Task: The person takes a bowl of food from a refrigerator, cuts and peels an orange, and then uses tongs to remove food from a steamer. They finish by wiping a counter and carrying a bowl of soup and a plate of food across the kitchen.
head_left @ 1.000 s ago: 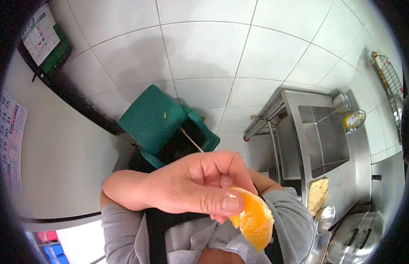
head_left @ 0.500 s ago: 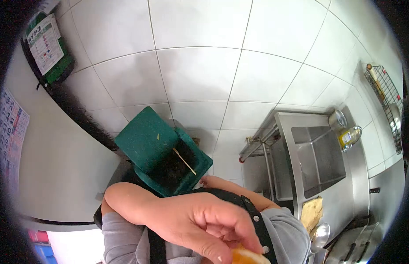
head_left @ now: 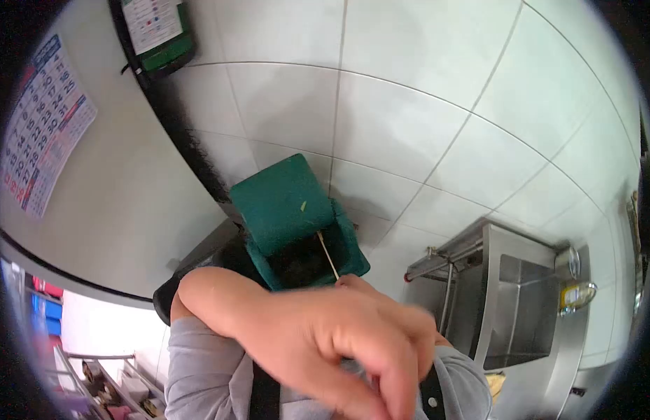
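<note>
My left hand (head_left: 346, 343) is raised close to the camera, slightly blurred, with its fingers curled. Whatever it holds, if anything, is hidden behind the fingers and below the view. Mostly covered by that hand, my right hand (head_left: 350, 281) shows only its fingertips at the near rim of a green lidded bin (head_left: 363, 262). A thin, pale stick (head_left: 327, 255) runs from these closed fingertips over the bin's dark opening. The bin's lid (head_left: 279, 199) is tipped back, with a small light scrap on it.
A steel sink (head_left: 524, 308) stands at the right, with a metal bowl (head_left: 568, 263) and a yellow-labelled bottle (head_left: 571, 299) behind it. On the left is a large pale door-like panel (head_left: 139, 224) with a calendar (head_left: 48, 126). Shelving with items (head_left: 122, 385) shows at lower left.
The view has turned, so the bin and sink sit further right. The orange and white piece at my left fingers has gone out of sight. The stick now looks steeper.
</note>
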`<action>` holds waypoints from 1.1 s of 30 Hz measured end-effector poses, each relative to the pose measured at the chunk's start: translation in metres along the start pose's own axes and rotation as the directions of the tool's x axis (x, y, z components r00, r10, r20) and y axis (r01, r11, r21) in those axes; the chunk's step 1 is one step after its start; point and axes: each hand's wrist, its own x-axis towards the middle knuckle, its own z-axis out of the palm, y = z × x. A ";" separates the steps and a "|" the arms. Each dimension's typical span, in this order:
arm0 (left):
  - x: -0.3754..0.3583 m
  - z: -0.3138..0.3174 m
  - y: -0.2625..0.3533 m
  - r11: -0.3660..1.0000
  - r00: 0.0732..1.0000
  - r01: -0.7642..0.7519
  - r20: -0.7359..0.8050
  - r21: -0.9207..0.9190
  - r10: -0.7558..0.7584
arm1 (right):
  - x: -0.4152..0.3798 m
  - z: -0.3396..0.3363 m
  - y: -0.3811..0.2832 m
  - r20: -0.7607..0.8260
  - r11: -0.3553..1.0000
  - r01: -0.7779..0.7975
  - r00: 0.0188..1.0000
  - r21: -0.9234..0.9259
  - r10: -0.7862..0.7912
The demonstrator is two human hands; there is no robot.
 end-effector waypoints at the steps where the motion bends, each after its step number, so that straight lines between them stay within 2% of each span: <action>1: -0.004 -0.005 0.005 0.998 0.990 0.060 -0.124 -0.023 -0.062 | 0.010 0.001 0.000 -0.012 0.999 0.032 0.999 0.040 -0.032; 2: -0.014 -0.009 0.003 0.997 0.952 0.080 -0.296 0.004 -0.075 | 0.014 -0.012 -0.021 -0.105 0.999 0.013 0.994 0.044 -0.009; 3: -0.020 -0.006 0.004 0.986 0.830 0.166 -0.543 0.028 -0.125 | 0.014 -0.040 -0.070 -0.199 0.999 -0.006 0.980 0.053 0.017; 4: -0.036 -0.013 -0.002 0.941 0.686 0.339 -0.692 0.027 -0.227 | 0.016 -0.055 -0.096 -0.294 0.998 -0.024 0.955 0.063 0.041; 5: -0.043 -0.023 -0.020 0.943 0.574 0.324 -0.808 0.077 -0.132 | 0.033 -0.049 -0.084 -0.335 0.997 -0.010 0.941 0.082 0.037; 6: -0.074 -0.045 -0.057 0.869 0.479 0.457 -0.876 0.190 -0.060 | 0.038 -0.054 -0.089 -0.333 0.995 0.000 0.942 0.104 0.035; 7: -0.097 -0.058 -0.083 0.664 0.403 0.673 -0.914 0.325 0.038 | 0.042 -0.060 -0.096 -0.332 0.992 0.009 0.943 0.125 0.034; 8: -0.124 -0.069 -0.113 0.336 0.314 0.897 -0.949 0.287 -0.028 | 0.047 -0.063 -0.099 -0.349 0.993 0.044 0.937 0.107 -0.004; 9: -0.164 -0.077 -0.151 -0.184 0.418 0.886 -0.904 0.427 -0.083 | 0.052 -0.066 -0.097 -0.294 0.998 0.043 0.955 0.050 -0.027; 10: -0.204 -0.067 -0.192 -0.501 0.318 0.795 -0.938 0.343 -0.137 | 0.057 -0.067 -0.093 -0.236 0.999 0.043 0.971 -0.008 -0.043; 11: -0.208 -0.052 -0.197 -0.523 0.312 0.774 -0.934 0.357 -0.176 | 0.059 -0.066 -0.090 -0.172 0.997 0.041 0.984 -0.064 -0.052; 13: -0.206 -0.031 -0.197 -0.560 0.293 0.730 -0.920 0.391 -0.260 | 0.060 -0.060 -0.089 -0.208 0.980 0.116 0.967 -0.162 -0.148; 14: -0.197 -0.028 -0.194 -0.495 0.154 0.813 -0.933 0.307 -0.326 | 0.057 -0.054 -0.088 -0.220 0.968 0.145 0.957 -0.205 -0.190; 17: -0.200 -0.021 -0.200 -0.469 0.260 0.816 -0.939 0.337 -0.223 | 0.056 -0.049 -0.083 -0.155 0.991 0.124 0.979 -0.048 -0.130; 20: -0.198 -0.017 -0.194 -0.386 0.301 0.851 -0.933 0.356 -0.199 | 0.054 -0.043 -0.079 -0.122 0.995 0.102 0.988 0.014 -0.100; 23: -0.214 -0.027 -0.199 -0.110 0.237 0.954 -0.926 0.279 -0.294 | 0.056 -0.051 -0.083 -0.036 0.995 -0.097 0.995 0.019 0.098; 26: -0.218 -0.023 -0.196 0.144 0.275 0.960 -0.902 0.239 -0.333 | 0.055 -0.065 -0.086 0.086 0.980 -0.137 0.988 0.143 0.126; 27: -0.213 -0.013 -0.197 -0.065 0.277 0.951 -0.926 0.303 -0.258 | 0.051 -0.063 -0.090 0.030 0.995 -0.102 0.994 0.016 0.102; 29: -0.182 0.004 -0.184 -0.478 0.340 0.806 -0.934 0.348 -0.106 | 0.046 -0.065 -0.108 -0.079 0.967 -0.043 0.997 -0.250 0.024; 30: -0.184 0.006 -0.185 -0.452 0.354 0.812 -0.927 0.370 -0.122 | 0.042 -0.067 -0.114 -0.069 0.974 -0.107 0.993 -0.198 0.095; 32: -0.194 0.008 -0.187 -0.397 0.384 0.819 -0.910 0.414 -0.156 | 0.041 -0.060 -0.109 -0.096 0.982 -0.096 0.992 -0.162 0.081; 33: -0.199 0.006 -0.190 -0.230 0.454 0.858 -0.888 0.458 -0.073 | 0.043 -0.057 -0.104 -0.114 0.985 -0.089 0.991 -0.147 0.073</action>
